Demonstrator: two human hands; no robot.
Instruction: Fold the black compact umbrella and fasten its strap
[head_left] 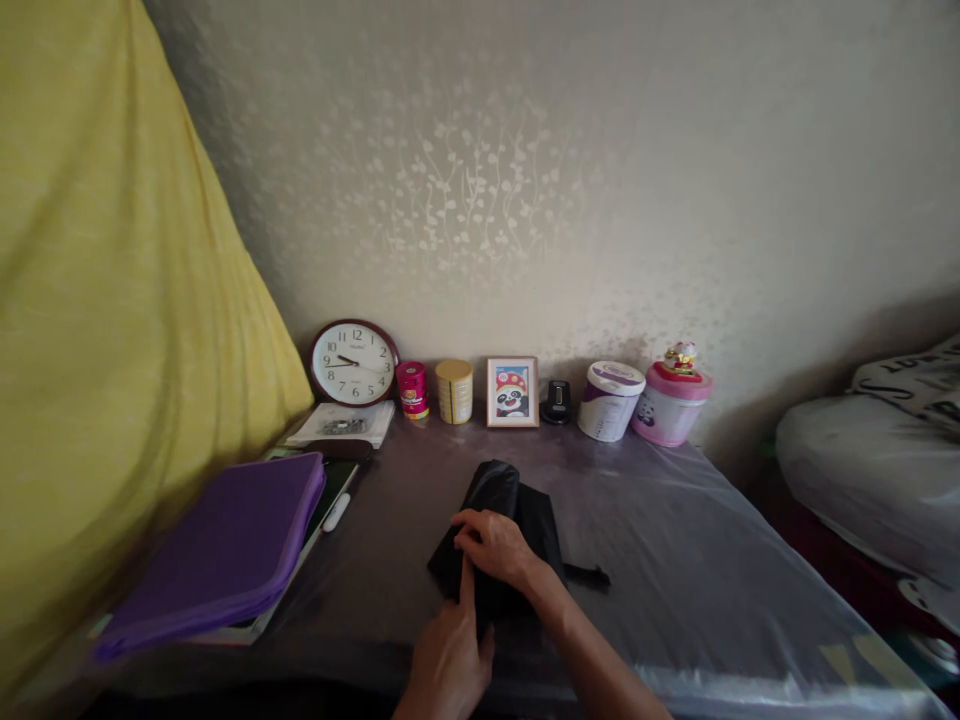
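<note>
A bundle of thin black fabric (495, 486), folded into loose flaps, lies on the table in front of me. It looks like a folding umbrella, though no handle shows. A narrow black strap (589, 575) sticks out from its right side. My right hand (495, 545) reaches across the top with bent fingers gripping a fold. Below it, my left hand (451, 650) holds the near edge, its index finger stretched up to the right fingertips and its thumb against the fabric. Part of the bundle is hidden under both hands.
On the left lie a purple zip folder (217, 535), a white marker (337, 512) and a dark case (349, 450). Along the wall stand a clock (355, 362), a red tin (412, 390), a yellow can (454, 392), a panda picture frame (513, 392) and two tubs (611, 402).
</note>
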